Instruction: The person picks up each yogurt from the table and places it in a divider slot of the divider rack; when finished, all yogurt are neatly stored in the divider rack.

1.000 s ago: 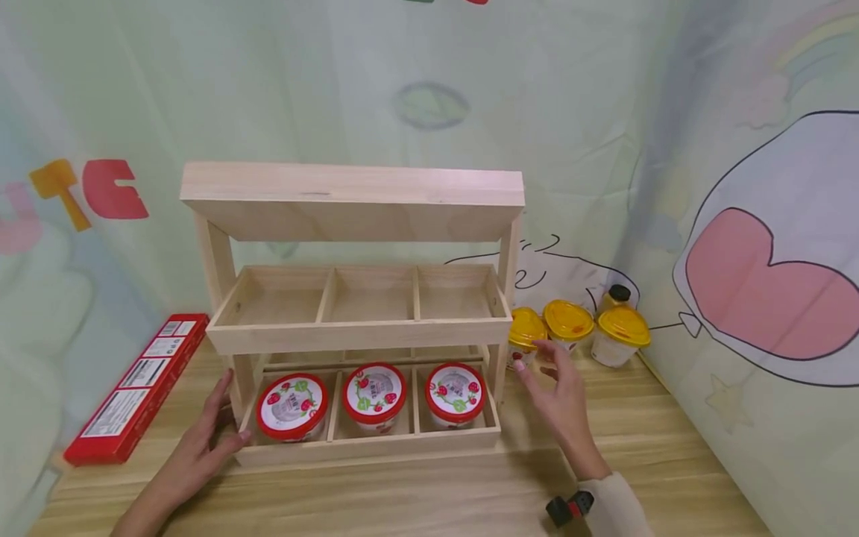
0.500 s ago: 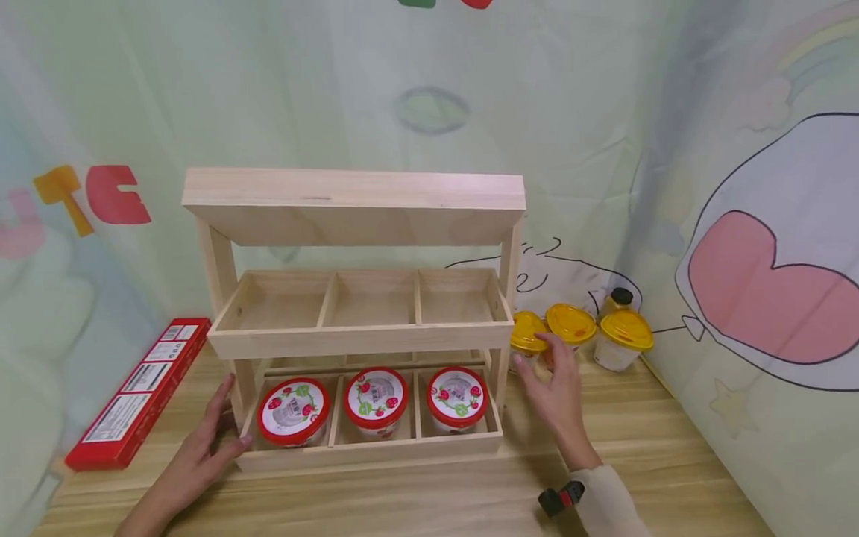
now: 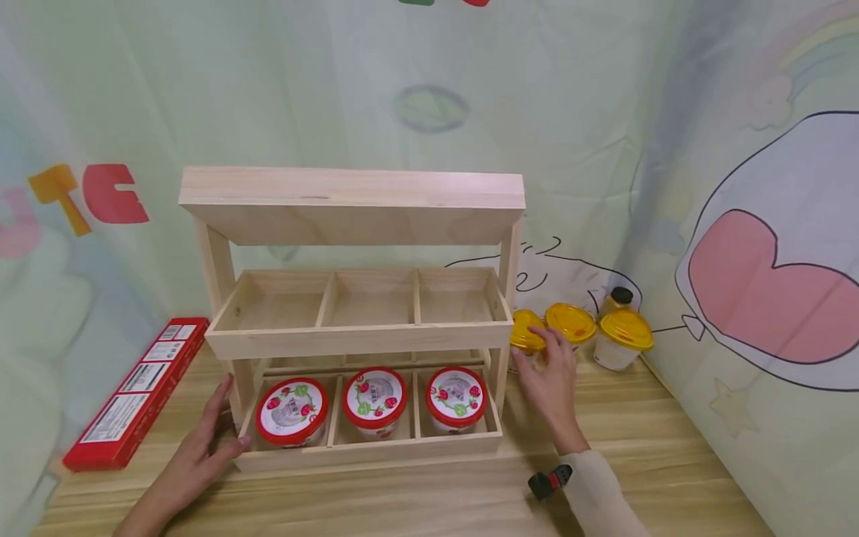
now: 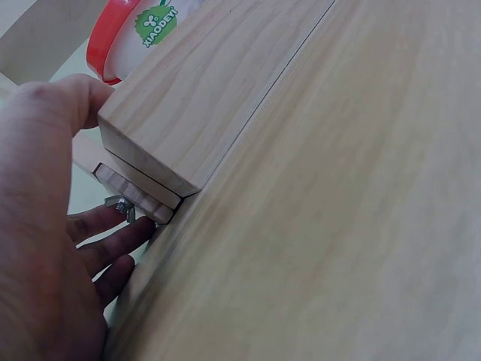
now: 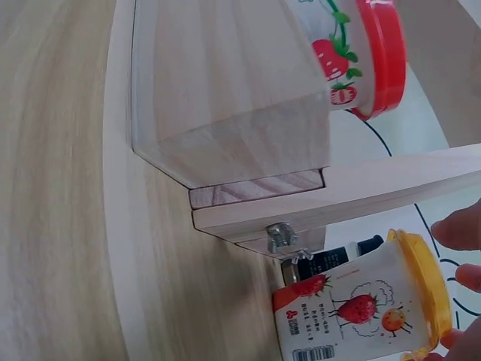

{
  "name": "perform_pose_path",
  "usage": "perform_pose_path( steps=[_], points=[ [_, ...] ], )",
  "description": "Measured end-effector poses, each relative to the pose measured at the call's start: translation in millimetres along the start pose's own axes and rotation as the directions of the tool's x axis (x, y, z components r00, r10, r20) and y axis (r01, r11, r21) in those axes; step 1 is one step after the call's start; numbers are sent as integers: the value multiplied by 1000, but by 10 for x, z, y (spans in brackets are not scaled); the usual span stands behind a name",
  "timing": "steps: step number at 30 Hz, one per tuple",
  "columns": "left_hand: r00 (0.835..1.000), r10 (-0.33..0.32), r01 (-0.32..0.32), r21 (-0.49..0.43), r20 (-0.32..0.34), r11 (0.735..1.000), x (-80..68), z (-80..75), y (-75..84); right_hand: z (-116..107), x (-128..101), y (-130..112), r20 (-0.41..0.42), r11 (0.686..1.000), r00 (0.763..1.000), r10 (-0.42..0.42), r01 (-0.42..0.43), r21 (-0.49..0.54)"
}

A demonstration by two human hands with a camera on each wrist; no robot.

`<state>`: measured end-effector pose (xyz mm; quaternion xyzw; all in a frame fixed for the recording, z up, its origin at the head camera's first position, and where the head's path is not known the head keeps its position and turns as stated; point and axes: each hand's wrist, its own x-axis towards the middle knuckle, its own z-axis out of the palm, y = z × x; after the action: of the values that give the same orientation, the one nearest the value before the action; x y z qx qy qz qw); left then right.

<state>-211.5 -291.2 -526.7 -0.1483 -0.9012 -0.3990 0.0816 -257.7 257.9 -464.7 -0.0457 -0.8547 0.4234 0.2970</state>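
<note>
A pale wooden two-tier rack [image 3: 359, 339] stands on the table. My left hand [image 3: 191, 462] holds its lower left front corner. In the left wrist view the thumb lies over the tray edge, with fingers beside a wing nut [image 4: 120, 204]. Three red-rimmed tubs with strawberry lids sit in the lower compartments: left [image 3: 291, 410], middle [image 3: 374, 399] and right [image 3: 457, 397]. My right hand [image 3: 553, 388] is at the nearest yellow-lidded tub [image 3: 523, 325], right of the rack. Its fingers are spread about the lid; in the right wrist view one fingertip seems to touch it.
Two more yellow-lidded tubs [image 3: 570, 321] [image 3: 624, 339] stand farther right, near a black-capped bottle [image 3: 616, 300]. A long red box [image 3: 137, 395] lies left of the rack. Printed cloth [image 3: 335, 89] hangs behind and at the sides.
My right hand has moved slightly left, closer round the nearest yellow-lidded tub. My left hand stays at the rack's corner, and the tubs stand as before.
</note>
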Motion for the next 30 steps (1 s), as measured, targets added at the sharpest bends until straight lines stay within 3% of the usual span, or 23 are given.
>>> perform_pose_path(
  steps=[10, 30],
  points=[
    [1000, 3, -3, 14, 6, 1000, 9, 1, 17, 102, 8, 24, -35, 1000, 999, 22, -22, -2],
    [998, 50, -51, -14, -29, 999, 5, 5, -21, 173, 47, 89, -85, 998, 995, -57, 53, -44]
  ],
)
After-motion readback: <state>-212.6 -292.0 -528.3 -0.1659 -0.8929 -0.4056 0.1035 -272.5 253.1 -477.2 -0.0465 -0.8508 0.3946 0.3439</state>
